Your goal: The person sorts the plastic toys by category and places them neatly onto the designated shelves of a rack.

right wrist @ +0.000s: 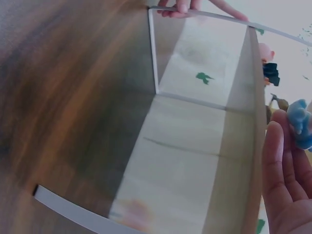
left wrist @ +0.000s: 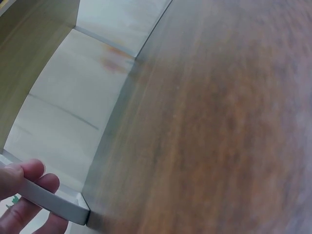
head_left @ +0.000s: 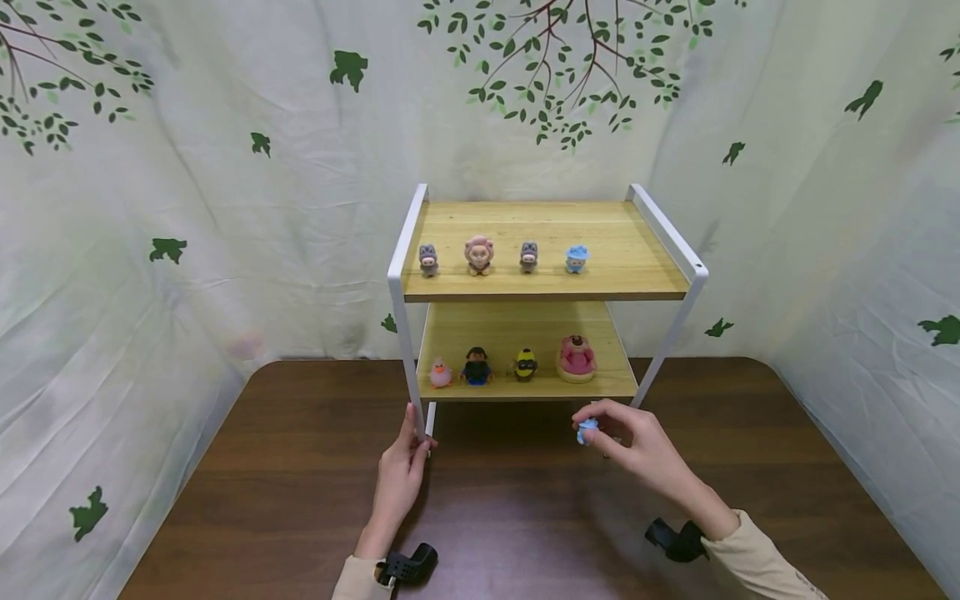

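Note:
A small two-tier shelf (head_left: 525,287) with wooden boards and white side frames stands on the brown table. My left hand (head_left: 401,475) grips the lower part of its left front leg; the left wrist view has the fingers (left wrist: 48,183) wrapped about the white leg (left wrist: 61,207). In front of the lower board, near its right end, my right hand (head_left: 637,442) pinches a small light-blue figurine (head_left: 587,430) between thumb and fingers. In the right wrist view this blue figurine (right wrist: 299,124) shows at the right edge, partly cut off.
On the upper board stand two grey figurines, a pink-maned figurine (head_left: 478,255) and a blue-hatted one (head_left: 577,258). The lower board bears a pink bird-like figurine (head_left: 440,373), a dark-clothed one (head_left: 476,367), a yellow-and-black one (head_left: 526,365) and a pink bear (head_left: 577,360). Leaf-print cloth (head_left: 300,208) hangs behind.

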